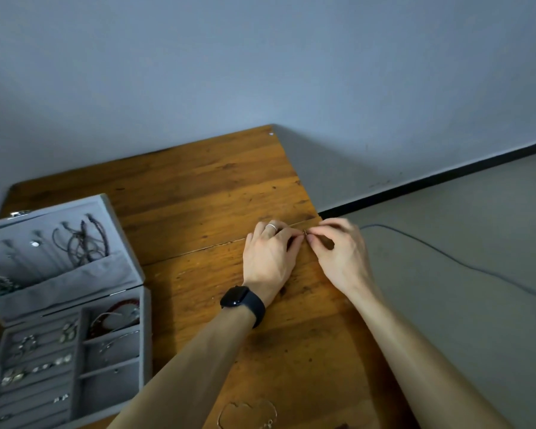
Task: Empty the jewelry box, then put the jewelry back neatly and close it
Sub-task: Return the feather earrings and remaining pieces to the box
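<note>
The grey jewelry box (115,371) stands open at the left of the wooden table (198,193). Its lid (118,270) leans back with several cords and necklaces (84,239) hanging inside. Rings and earrings (34,368) sit in the tray's rolls, and red bracelets (118,311) lie in a right compartment. My left hand (268,258) and my right hand (338,252) meet near the table's right edge, fingertips pinching a tiny metal piece of jewelry (304,233) between them. A thin chain (248,411) lies looped on the table near the bottom.
A black watch (242,300) is on my left wrist and a ring on that hand. The table's right edge runs just beside my right hand. Beyond it is grey floor with a dark cable (446,252). A blue-grey wall stands behind.
</note>
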Demonstrator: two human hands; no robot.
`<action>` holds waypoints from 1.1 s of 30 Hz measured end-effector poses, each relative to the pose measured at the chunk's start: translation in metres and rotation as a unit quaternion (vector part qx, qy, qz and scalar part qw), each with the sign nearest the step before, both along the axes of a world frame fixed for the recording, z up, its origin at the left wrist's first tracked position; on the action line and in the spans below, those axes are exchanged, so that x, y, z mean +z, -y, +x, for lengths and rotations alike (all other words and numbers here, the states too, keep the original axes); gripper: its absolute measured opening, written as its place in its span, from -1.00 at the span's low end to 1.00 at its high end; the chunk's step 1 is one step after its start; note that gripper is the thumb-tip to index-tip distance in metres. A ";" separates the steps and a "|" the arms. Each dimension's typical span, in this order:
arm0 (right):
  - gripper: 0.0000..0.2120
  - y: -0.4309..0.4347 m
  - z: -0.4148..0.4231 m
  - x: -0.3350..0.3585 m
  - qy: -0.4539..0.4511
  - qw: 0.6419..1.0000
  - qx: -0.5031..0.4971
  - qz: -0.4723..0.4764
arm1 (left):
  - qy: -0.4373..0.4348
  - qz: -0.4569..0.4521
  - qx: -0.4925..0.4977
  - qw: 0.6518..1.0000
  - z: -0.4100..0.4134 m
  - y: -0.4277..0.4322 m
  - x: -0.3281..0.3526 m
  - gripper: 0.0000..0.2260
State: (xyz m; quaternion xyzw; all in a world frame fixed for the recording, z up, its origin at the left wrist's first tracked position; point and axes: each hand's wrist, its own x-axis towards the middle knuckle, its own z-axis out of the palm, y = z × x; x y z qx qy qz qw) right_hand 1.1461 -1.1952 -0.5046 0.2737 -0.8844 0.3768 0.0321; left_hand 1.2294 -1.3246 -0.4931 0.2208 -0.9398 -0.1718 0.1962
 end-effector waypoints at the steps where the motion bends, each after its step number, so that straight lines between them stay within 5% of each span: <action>1: -0.85 -0.001 0.000 -0.001 -0.003 1.000 0.001 -0.001 | -0.002 0.000 0.001 1.000 0.000 0.000 0.000 -0.82; 13: -0.73 -0.020 0.023 0.013 0.021 0.998 -0.006 0.051 | 0.067 -0.002 -0.014 0.998 0.044 -0.005 0.027 -0.75; 22: -0.79 -0.071 0.171 0.037 -0.014 0.996 0.086 -0.011 | -0.037 0.194 -0.023 0.980 0.199 -0.027 0.070 -0.81; 33: -0.72 -0.101 0.242 0.007 -0.094 0.982 0.154 0.048 | 0.140 0.006 -0.008 0.990 0.295 -0.054 0.011 -0.51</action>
